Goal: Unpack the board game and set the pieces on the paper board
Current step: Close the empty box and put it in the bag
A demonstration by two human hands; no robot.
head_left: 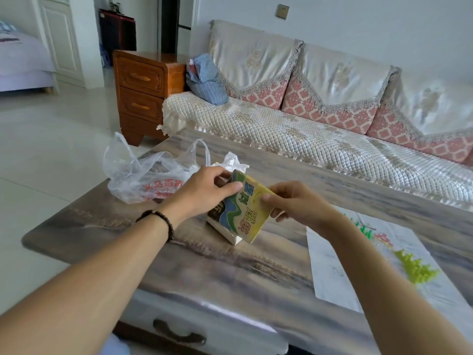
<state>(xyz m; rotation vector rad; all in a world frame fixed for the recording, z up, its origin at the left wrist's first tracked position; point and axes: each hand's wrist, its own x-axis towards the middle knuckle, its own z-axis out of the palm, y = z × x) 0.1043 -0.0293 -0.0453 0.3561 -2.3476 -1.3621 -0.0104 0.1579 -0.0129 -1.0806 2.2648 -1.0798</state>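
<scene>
A small yellow, green and blue game box (240, 213) stands tilted on its lower edge on the coffee table (179, 265). My left hand (204, 190) pinches the box's upper left end, where a flap looks lifted. My right hand (294, 201) grips the box's upper right corner. To the right a white paper board (340, 272) lies flat on the table. On it sit a cluster of yellow-green pieces (414, 267), some green pieces (362, 228) and some pink ones (384, 240).
A clear plastic bag with red print (143, 180) lies crumpled on the table's far left, just behind my left hand. A sofa (307, 134) runs along the table's far side. A wooden cabinet (143, 90) stands at the left. The table has a front drawer handle (179, 334).
</scene>
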